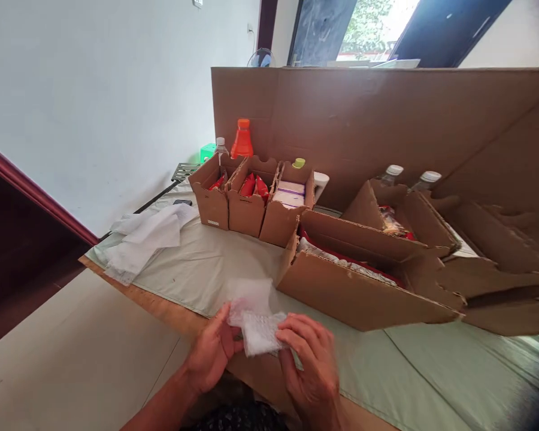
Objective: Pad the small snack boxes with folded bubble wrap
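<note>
A translucent bubble wrap sheet (260, 335) is held above the table's front edge, its near part folded over into a whitish, layered flap. My right hand (312, 353) pinches the right side of this fold between thumb and fingers. At the left edge, my left hand (211, 350) grips the sheet, fingers behind it and thumb near the fold. The sheet's far end spreads flat towards the cloth. Whether anything is wrapped inside, I cannot tell.
Just beyond my hands stands a long cardboard box (368, 293) with packaged items inside. Smaller cardboard bins (245, 215) hold red packets and white packs. More white sheets (148, 239) lie at the left on the green cloth (197, 269). An orange bottle (242, 140) stands behind the bins.
</note>
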Tool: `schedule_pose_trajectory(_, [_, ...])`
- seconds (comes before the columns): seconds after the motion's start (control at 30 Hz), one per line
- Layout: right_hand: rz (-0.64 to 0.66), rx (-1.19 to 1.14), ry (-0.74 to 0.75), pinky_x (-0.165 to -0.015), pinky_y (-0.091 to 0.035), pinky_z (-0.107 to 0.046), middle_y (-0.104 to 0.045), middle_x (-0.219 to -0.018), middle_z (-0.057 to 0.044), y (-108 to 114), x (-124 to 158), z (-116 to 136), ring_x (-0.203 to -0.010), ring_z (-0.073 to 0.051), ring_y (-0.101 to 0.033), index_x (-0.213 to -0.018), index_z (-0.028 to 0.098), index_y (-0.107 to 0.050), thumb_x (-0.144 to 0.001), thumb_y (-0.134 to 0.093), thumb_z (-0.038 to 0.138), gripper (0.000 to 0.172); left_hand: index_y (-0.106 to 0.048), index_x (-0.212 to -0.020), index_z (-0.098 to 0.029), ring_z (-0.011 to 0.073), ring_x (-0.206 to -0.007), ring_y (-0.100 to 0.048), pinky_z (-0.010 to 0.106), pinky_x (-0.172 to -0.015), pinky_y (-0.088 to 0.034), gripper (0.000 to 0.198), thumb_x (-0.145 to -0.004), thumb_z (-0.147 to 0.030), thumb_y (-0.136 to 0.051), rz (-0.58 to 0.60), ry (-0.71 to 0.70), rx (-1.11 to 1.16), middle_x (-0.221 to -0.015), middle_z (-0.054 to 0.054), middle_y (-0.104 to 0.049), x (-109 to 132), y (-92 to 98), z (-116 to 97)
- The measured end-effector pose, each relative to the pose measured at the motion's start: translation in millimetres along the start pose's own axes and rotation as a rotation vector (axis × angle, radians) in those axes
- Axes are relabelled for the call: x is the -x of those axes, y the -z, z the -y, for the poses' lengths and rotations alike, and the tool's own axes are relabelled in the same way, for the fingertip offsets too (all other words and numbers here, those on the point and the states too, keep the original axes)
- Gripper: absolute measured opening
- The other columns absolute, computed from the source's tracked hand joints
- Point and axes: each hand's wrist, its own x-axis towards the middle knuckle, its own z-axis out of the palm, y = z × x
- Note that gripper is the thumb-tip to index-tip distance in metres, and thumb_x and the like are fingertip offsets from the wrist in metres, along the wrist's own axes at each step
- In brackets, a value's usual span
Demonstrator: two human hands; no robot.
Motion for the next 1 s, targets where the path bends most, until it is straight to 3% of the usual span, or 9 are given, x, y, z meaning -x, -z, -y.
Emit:
schedule_pose_trajectory(0.13, [0.084, -0.011, 0.115, -0.096, -0.044, -0.040, -0.073, -0.109, -0.004, -15, 1, 13, -0.118, -0.023, -0.061, -0.092, 0.023, -0.064, -0.088, -0.052, 0.001, 0.025, -0.068, -0.125, -0.019, 0.0311, -0.108, -0.070, 0.041, -0.093, -0.052, 0.061, -0.075, -0.053, -0.078, -0.008, 0.126, 0.044, -0.115, 0.013, -0.075, 4, 8.4, -13])
schedule_pose_trajectory(0.27, [0.193, -0.096, 0.180, -0.099, -0.048, -0.042, -0.067, -0.131, -0.010, -25, 26, 11, -0.124, -0.025, -0.059, -0.116, 0.021, -0.064, -0.086, -0.052, 0.010, 0.035, -0.069, -0.119, -0.016, 0.0276, -0.090, -0.074, 0.034, -0.078, -0.055, 0.065, -0.060, -0.037, -0.088, -0.290, -0.055, -0.152, -0.097, 0.011, -0.079, 4, 33.5, -43])
schedule_pose_trajectory(0.4, [0.233, 0.060, -0.001, -0.088, -0.055, -0.039, -0.068, -0.128, -0.014, -19, 54, -18, -0.113, -0.026, -0.067, -0.125, 0.019, -0.061, -0.091, -0.056, 0.018, 0.035, -0.061, -0.132, -0.014, 0.0242, -0.079, -0.071, 0.031, -0.067, -0.054, 0.079, -0.066, -0.052, -0.079, -0.313, -0.172, -0.587, -0.093, 0.011, -0.079, -8, 59.7, -113])
schedule_pose_trajectory(0.47, [0.242, 0.115, 0.001, -0.082, -0.058, -0.037, -0.071, -0.122, -0.013, -16, 65, -33, -0.105, -0.025, -0.071, -0.119, 0.019, -0.064, -0.094, -0.055, 0.021, 0.027, -0.059, -0.134, -0.013, 0.0216, -0.070, -0.068, 0.030, -0.059, -0.051, 0.081, -0.069, -0.060, -0.069, -0.278, -0.171, -0.956, -0.090, 0.010, -0.078, -22, 69.6, -153])
schedule_pose_trajectory(0.53, [0.229, 0.146, 0.020, -0.078, -0.059, -0.037, -0.073, -0.118, -0.013, -16, 74, -44, -0.101, -0.025, -0.072, -0.114, 0.020, -0.066, -0.095, -0.054, 0.024, 0.022, -0.065, -0.127, -0.013, 0.0206, -0.064, -0.065, 0.029, -0.056, -0.047, 0.077, -0.065, -0.058, -0.069, -0.303, -0.173, -1.128, -0.087, 0.009, -0.077, -37, 78.8, -189])
schedule_pose_trajectory(0.67, [0.238, 0.192, 0.004, -0.076, -0.060, -0.038, -0.072, -0.118, -0.015, -18, 86, -55, -0.100, -0.026, -0.073, -0.111, 0.020, -0.068, -0.096, -0.055, 0.027, 0.021, -0.067, -0.123, -0.015, 0.0238, -0.073, -0.067, 0.033, -0.065, -0.050, 0.067, -0.069, -0.054, -0.066, -0.528, -0.285, -1.395, -0.088, 0.007, -0.075, -56, 98.6, -240])
schedule_pose_trajectory(0.77, [0.274, 0.199, 0.025, -0.079, -0.061, -0.038, -0.072, -0.120, -0.015, -19, 89, -60, -0.103, -0.026, -0.073, -0.109, 0.019, -0.069, -0.094, -0.057, 0.026, 0.021, -0.063, -0.129, -0.016, 0.0323, -0.099, -0.067, 0.041, -0.086, -0.049, 0.063, -0.077, -0.051, -0.059, -0.775, -0.439, -1.613, -0.105, 0.013, -0.073, -57, 112.9, -255])
schedule_pose_trajectory(0.87, [0.279, 0.199, 0.053, -0.077, -0.061, -0.037, -0.073, -0.118, -0.014, -19, 90, -63, -0.101, -0.026, -0.073, -0.106, 0.020, -0.071, -0.094, -0.057, 0.026, 0.019, -0.064, -0.129, -0.016, 0.0404, -0.128, -0.051, 0.049, -0.105, -0.039, 0.062, -0.075, -0.046, -0.063, -0.884, -0.524, -1.785, -0.131, 0.018, -0.065, -62, 124.4, -254])
schedule_pose_trajectory(1.0, [0.242, 0.206, 0.055, -0.075, -0.061, -0.035, -0.074, -0.115, -0.014, -20, 88, -64, -0.098, -0.025, -0.074, -0.103, 0.019, -0.072, -0.094, -0.056, 0.025, 0.019, -0.071, -0.118, -0.016, 0.0412, -0.124, -0.056, 0.050, -0.102, -0.041, 0.045, -0.077, -0.032, -0.059, -0.945, -0.494, -1.894, -0.128, 0.020, -0.068, -79, 132.2, -256])
